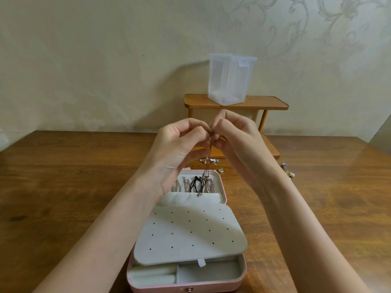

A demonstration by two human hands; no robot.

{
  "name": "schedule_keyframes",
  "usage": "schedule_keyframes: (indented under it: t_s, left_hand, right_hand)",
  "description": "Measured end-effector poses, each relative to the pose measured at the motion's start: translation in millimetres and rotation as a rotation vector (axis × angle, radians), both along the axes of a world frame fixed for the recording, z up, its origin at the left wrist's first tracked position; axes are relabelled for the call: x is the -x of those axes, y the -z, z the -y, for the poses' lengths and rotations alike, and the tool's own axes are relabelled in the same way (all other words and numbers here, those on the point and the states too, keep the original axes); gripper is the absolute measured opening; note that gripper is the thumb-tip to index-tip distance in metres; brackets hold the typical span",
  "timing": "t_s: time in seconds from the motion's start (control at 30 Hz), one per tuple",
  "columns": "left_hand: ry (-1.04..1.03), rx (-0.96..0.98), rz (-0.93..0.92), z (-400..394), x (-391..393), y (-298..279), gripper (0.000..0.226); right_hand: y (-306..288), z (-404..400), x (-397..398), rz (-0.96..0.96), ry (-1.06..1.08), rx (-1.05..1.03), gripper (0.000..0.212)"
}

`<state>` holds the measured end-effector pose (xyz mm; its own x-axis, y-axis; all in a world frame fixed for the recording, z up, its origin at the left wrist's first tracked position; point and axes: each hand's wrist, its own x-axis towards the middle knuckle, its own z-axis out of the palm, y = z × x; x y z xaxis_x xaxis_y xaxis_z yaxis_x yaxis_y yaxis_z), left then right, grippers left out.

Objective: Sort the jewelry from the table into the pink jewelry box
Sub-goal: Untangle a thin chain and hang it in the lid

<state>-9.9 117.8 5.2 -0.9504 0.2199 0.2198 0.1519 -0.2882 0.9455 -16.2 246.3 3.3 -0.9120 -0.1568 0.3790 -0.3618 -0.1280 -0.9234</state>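
Both hands are hovering raised, wrists bent; left hand (179, 142) and right hand (234, 138) are pinching, fingertips curled together, a rose-gold chain necklace (208, 166) that's dangling below them over the open pink jewelry box (223, 188)

cream wall (105, 60) with faint scroll pattern, perhaps wallpaper; brown wooden table (63, 187); small wooden shelf (264, 102).

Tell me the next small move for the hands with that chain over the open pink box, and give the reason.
Probably lower the thin rose-gold chain necklace into the pink jewelry box's lid section and hang it beside the chains already there. Both the left hand and the right hand pinch its top end, seemingly at the clasp, and its tail dangles right over that section.
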Motion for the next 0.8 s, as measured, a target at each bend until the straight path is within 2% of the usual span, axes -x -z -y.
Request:
schedule_keyframes:
  t_s: [0.07,0.2,0.23,0.3,0.4,0.47,0.57,0.67,0.8]
  left_hand:
    - [-0.135,0.136,-0.166,0,0,2,0.023]
    - [-0.472,0.541,-0.65,-1,0,9,0.003]
    - [-0.51,0.584,-0.699,0,1,11,0.002]
    - [-0.469,0.534,-0.632,1,1,10,0.006]
    - [-0.339,0.385,-0.45,1,1,6,0.009]
    - [-0.279,0.342,-0.392,0,2,6,0.006]
    - [-0.192,0.21,-0.296,-3,-1,7,0.019]
    - [-0.155,0.123,-0.146,-3,0,3,0.027]
    - [-0.054,0.024,-0.03,-4,1,1,0.026]
  right_hand:
    - [1,0,0,0.033,0.018,-0.013,0.009]
    - [4,1,2,0.139,0.007,0.024,0.004]
    - [4,2,2,0.136,0.002,0.018,0.002]
    - [2,4,0,0.104,-0.026,0.024,0.003]
    - [-1,4,-3,0.079,-0.07,0.048,0.019]
    - [0,4,-3,0.1,-0.072,0.051,0.023]
    - [4,6,-1,0.137,-0.083,0.042,0.022]
    - [7,9,0,0.086,-0.046,-0.047,0.014]
    - [5,8,-2,0.026,0.023,-0.107,0.012]
